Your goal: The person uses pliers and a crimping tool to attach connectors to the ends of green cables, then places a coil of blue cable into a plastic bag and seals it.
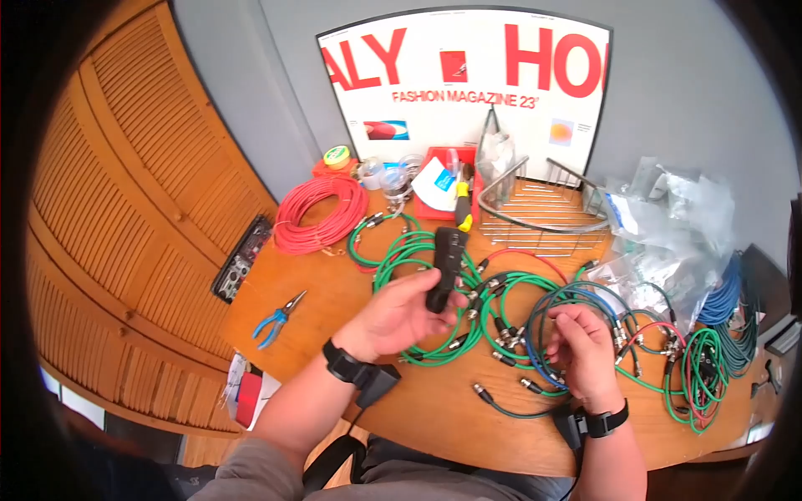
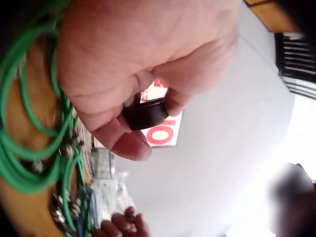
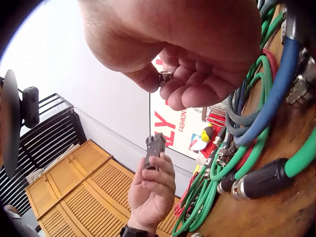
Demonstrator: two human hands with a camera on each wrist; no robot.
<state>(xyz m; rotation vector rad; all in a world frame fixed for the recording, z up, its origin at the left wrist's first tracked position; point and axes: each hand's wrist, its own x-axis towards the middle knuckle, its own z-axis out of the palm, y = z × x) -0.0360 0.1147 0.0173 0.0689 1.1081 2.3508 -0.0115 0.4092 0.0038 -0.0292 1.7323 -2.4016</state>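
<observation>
My left hand grips a black block-shaped tool between thumb and fingers, raised over the left part of the cables. From the left wrist, only the dark end of this tool shows between the fingers. Over the blue and green cables on the right, my right hand has its fingers curled. In the right wrist view, its thumb and index finger pinch a small silver metal ring-like piece. Coiled green cables with metal-tipped connectors lie below and between both hands.
Blue-handled pliers lie at the left of the wooden table. Behind stand a red cable coil, a red bin and a wire basket. Clear plastic bags and more cables sit at the right.
</observation>
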